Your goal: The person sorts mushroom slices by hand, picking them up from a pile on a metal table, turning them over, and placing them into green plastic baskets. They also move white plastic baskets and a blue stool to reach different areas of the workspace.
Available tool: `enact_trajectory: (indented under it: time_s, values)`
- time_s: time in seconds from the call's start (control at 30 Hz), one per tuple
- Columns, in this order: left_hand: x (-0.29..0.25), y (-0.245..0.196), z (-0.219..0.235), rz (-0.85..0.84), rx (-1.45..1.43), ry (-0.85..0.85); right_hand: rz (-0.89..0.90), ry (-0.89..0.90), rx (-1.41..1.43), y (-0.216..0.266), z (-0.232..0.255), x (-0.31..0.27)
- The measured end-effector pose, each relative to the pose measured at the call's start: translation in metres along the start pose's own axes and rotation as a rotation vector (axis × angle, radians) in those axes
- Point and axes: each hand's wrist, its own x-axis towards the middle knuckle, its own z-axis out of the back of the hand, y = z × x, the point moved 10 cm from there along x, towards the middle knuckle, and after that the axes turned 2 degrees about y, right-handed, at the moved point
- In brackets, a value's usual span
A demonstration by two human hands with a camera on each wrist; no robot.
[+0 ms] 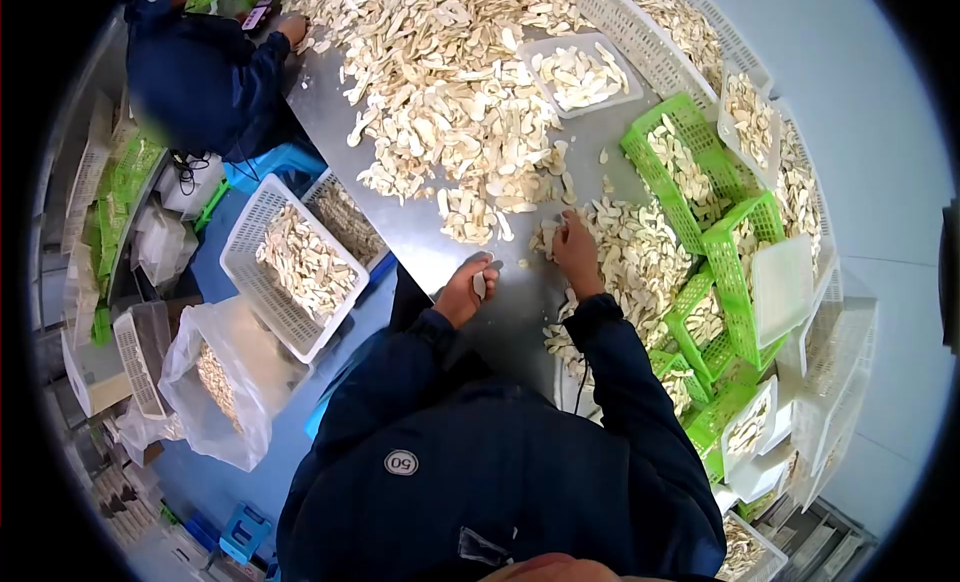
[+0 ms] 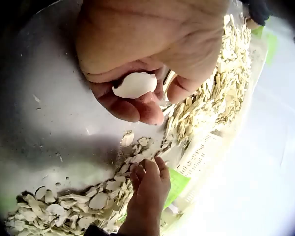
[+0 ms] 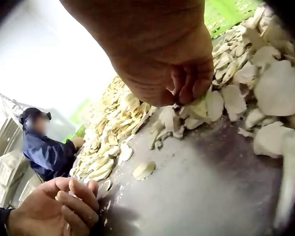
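Observation:
My left hand (image 1: 460,294) is over the metal table near its front edge, fingers curled round a pale dried slice (image 2: 136,85) that looks like mushroom. From the right wrist view, the same left hand (image 3: 59,209) is low at the left, above the tabletop. My right hand (image 1: 577,254) reaches down to the near left edge of a slice pile (image 1: 630,267). Its curled fingertips (image 3: 189,93) are right at the slices there; whether they pinch one I cannot tell. A single loose slice (image 3: 144,170) lies on the bare metal between the hands.
A large heap of slices (image 1: 450,92) covers the far table, with a shallow clear tray (image 1: 635,87) beside it. Green baskets (image 1: 640,142) line the right side. White crates (image 1: 235,267) and a plastic bag (image 1: 250,422) stand at left. Another person (image 1: 205,82) works at the far left.

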Motion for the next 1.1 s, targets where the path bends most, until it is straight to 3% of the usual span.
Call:
enact_trajectory:
  time_s: [0.2,0.5,0.6,0.7,0.8,0.9,1.0,1.1]
  values:
    - [0.006,0.002,0.001,-0.014,0.212,0.017,0.161,-0.111,-0.055,0.018,0.008,-0.012]
    - [0.005,0.001,0.004,0.036,0.292,-0.109,0.103,0.007,-0.035,0.033,-0.007,-0.017]
    - [0.007,0.004,-0.012,0.098,0.206,0.057,0.014,0.209,0.155,0.018,-0.026,-0.016]
    - [-0.002,0.001,-0.014,0.112,0.177,-0.072,0.086,0.525,0.551,0.044,-0.057,-0.029]
    - [0.0,0.0,-0.014,0.087,0.198,-0.03,0.148,0.555,0.483,0.066,-0.067,-0.02]
    - [0.006,0.005,0.004,0.111,0.293,-0.118,0.232,0.074,0.058,0.081,-0.03,0.008]
    - [0.011,0.005,0.013,0.11,0.332,-0.109,0.309,-0.11,-0.203,0.094,-0.023,0.016]
    - [0.011,0.004,0.017,0.081,0.317,-0.11,0.378,-0.184,-0.226,0.099,-0.015,0.013]
